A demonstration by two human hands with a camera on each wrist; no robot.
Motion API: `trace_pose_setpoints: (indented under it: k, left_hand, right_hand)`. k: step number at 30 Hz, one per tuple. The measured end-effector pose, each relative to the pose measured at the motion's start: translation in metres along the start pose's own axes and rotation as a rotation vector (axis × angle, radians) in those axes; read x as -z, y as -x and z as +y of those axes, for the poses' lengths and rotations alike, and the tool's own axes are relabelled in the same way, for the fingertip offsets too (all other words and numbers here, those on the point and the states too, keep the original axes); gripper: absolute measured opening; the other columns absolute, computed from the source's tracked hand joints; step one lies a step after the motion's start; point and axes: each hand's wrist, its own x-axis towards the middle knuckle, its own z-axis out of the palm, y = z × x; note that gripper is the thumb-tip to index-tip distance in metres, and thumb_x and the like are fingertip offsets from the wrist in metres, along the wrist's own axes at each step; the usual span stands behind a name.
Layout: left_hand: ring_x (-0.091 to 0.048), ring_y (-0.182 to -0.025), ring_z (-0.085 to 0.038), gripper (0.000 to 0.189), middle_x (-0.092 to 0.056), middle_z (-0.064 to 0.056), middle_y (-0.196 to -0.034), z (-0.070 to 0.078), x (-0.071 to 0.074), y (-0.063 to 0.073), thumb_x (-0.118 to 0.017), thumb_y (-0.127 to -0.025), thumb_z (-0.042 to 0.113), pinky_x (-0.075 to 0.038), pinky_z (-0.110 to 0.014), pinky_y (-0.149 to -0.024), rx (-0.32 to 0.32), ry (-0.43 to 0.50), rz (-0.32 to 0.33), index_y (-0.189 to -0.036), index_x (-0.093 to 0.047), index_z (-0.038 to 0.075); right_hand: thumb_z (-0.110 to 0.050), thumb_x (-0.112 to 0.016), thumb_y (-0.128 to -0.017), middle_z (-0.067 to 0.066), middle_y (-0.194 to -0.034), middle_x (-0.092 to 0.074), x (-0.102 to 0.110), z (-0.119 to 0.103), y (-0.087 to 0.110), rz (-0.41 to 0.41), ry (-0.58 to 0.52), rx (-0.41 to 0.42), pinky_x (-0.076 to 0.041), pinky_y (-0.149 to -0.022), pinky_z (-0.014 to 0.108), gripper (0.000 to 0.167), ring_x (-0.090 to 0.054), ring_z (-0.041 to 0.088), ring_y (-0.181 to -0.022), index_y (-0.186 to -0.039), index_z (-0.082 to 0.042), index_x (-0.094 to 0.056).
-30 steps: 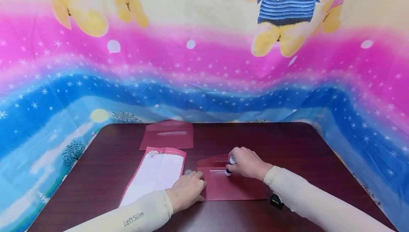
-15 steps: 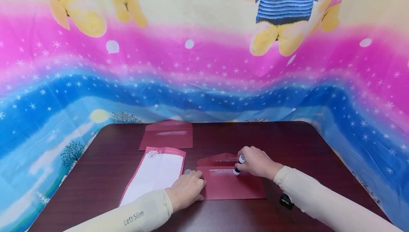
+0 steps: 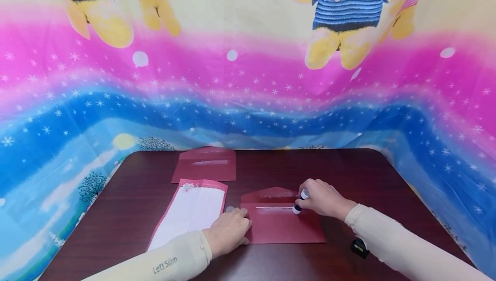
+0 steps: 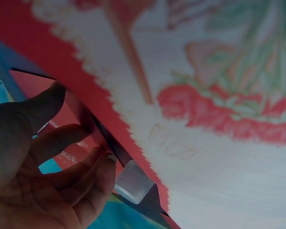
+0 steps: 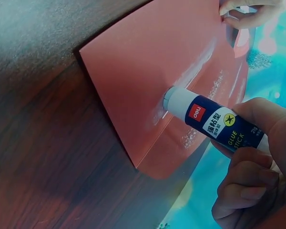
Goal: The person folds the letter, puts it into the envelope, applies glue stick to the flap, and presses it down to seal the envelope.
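Observation:
A red envelope [image 3: 279, 227] lies on the table with its flap [image 3: 275, 195] opened away from me. My right hand [image 3: 324, 198] grips a glue stick [image 5: 219, 125], blue and white, its tip down on the envelope just below the flap fold. A whitish streak of glue [image 5: 196, 66] runs along the paper there, and more white marks show on the flap. At the envelope's left edge rests my left hand [image 3: 229, 231], fingertips and thumb touching the paper. Beside that hand stands the clear cap [image 4: 134, 182] of the glue stick.
Left of my left hand lies a sheet of letter paper [image 3: 190, 214] with a red border and printed drawings, partly under the sleeve. A second red envelope [image 3: 205, 172], also streaked white, lies behind it near the table's [image 3: 310, 167] far edge. A patterned cloth [image 3: 248, 78] hangs beyond.
My right hand has slid the glue stick rightward along the envelope, and the white streak behind it has grown longer. The left hand stays at the envelope's left edge.

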Motion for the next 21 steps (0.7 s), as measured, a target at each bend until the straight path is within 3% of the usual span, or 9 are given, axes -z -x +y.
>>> trace_pose_setpoints:
  k: [10, 21]
  left_hand:
    - [-0.053, -0.071, -0.013, 0.026, -0.061, 0.002, -0.085, 0.001, -0.003, 0.001, -0.087, -0.078, 0.040, -0.050, -0.027, -0.063, 0.007, 0.002, -0.007, -0.089, -0.076, 0.019]
    - [-0.057, -0.073, -0.015, 0.030, -0.063, 0.001, -0.085, -0.001, 0.000, -0.001, -0.088, -0.075, 0.042, -0.048, -0.028, -0.063, 0.002, -0.011, 0.012, -0.089, -0.076, 0.018]
  right_hand:
    - [-0.023, -0.081, -0.084, 0.001, -0.083, -0.070, -0.002, 0.010, 0.006, 0.017, -0.008, -0.036, -0.047, -0.057, 0.028, 0.022, -0.056, 0.013, -0.068, -0.097, -0.007, -0.074]
    - [-0.027, -0.076, -0.089, -0.003, -0.072, -0.064, 0.013, 0.012, 0.011, 0.013, -0.058, -0.029, -0.042, -0.053, 0.029, 0.016, -0.052, 0.013, -0.062, -0.084, -0.012, -0.074]
